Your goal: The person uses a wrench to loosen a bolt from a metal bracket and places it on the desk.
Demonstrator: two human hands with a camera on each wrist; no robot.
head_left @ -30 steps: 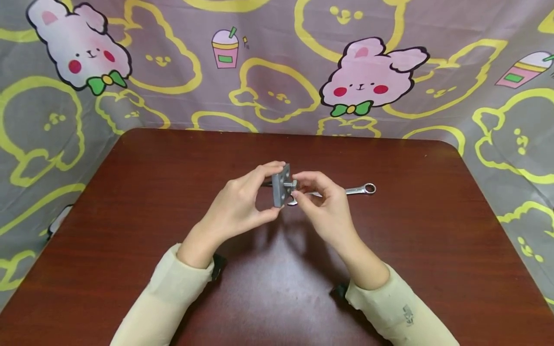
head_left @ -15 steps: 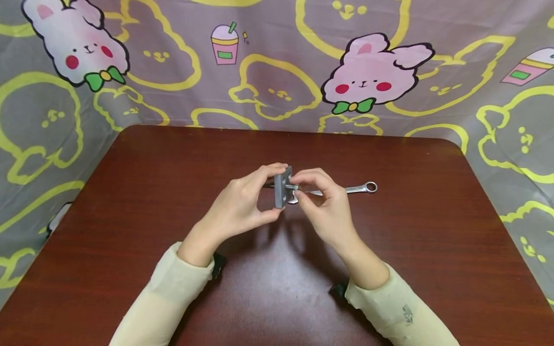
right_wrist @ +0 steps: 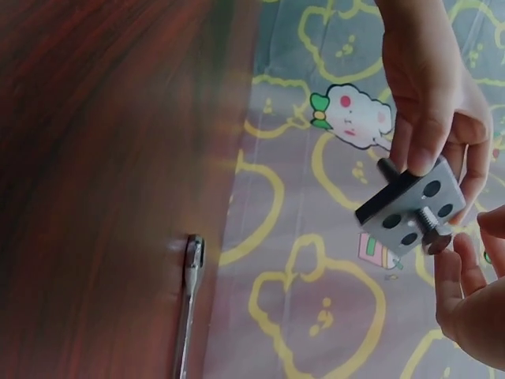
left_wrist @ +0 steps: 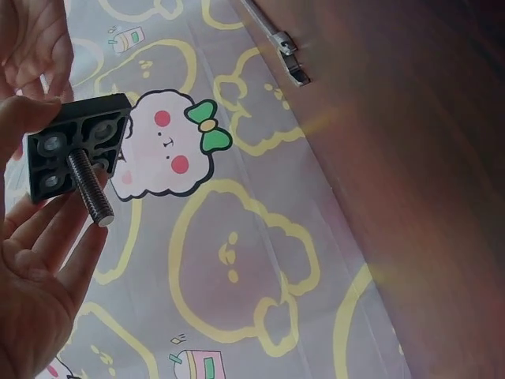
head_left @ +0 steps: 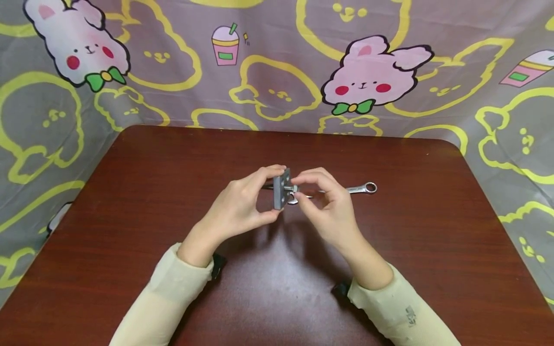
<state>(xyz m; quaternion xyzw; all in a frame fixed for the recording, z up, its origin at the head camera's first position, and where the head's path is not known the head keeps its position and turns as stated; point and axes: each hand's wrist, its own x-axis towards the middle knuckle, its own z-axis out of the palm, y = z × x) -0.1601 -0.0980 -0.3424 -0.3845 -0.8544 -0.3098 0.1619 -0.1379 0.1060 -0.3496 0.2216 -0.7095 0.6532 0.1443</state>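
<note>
My left hand (head_left: 235, 204) holds a small grey square plate (head_left: 279, 191) by its edges, thumb below and fingers above in the head view. Through the plate's middle runs a hex bolt (right_wrist: 430, 225); round holes surround it. The bolt's threaded end (left_wrist: 91, 189) sticks out from the plate's ribbed back in the left wrist view. Around the bolt head, my right hand (head_left: 331, 206) has thumb and fingers spread, with gaps to the head in the right wrist view. Whether one fingertip touches it, I cannot tell. Behind that hand a combination wrench (head_left: 362, 189) lies on the table, partly hidden.
The dark red-brown table (head_left: 411, 216) has rounded far corners. A grey cartoon-print cloth (head_left: 277, 72) hangs behind it and at both sides. Black wrist straps (head_left: 218, 266) show at the sleeve cuffs.
My right thumb and fingers pinched the bolt head half a second ago and are now spread apart round it. The hand has shifted slightly right. My left hand keeps its grip on the plate.
</note>
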